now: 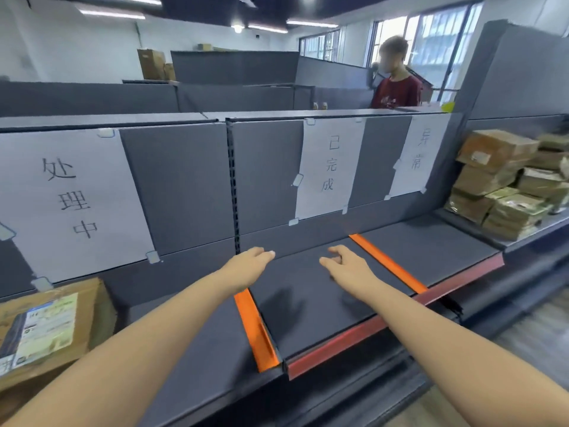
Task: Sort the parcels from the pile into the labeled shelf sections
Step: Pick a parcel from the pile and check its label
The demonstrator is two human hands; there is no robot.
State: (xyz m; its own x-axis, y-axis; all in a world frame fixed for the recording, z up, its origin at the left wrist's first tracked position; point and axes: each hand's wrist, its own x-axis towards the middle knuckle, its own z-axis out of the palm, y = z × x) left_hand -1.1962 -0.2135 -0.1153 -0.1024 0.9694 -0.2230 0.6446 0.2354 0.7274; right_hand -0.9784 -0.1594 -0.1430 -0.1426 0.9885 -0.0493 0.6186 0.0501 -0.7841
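Both hands are out over the middle shelf section, the left hand (249, 262) with fingers relaxed and holding nothing, the right hand (345, 261) loosely curled and likewise holding nothing. The main risk, as I judge it, is a parcel landing in the wrong section: the orange dividers (388, 262) are low strips, so a box set near one could straddle it, and the paper labels (329, 166) hang only by small tape tabs and could be knocked askew. The pile of parcels (505, 183) sits well apart on the far right shelf, brown cardboard boxes with white labels stacked unevenly, so pulling a lower one could topple the rest. One larger parcel (52, 328), taped and labelled, already rests in the near left section
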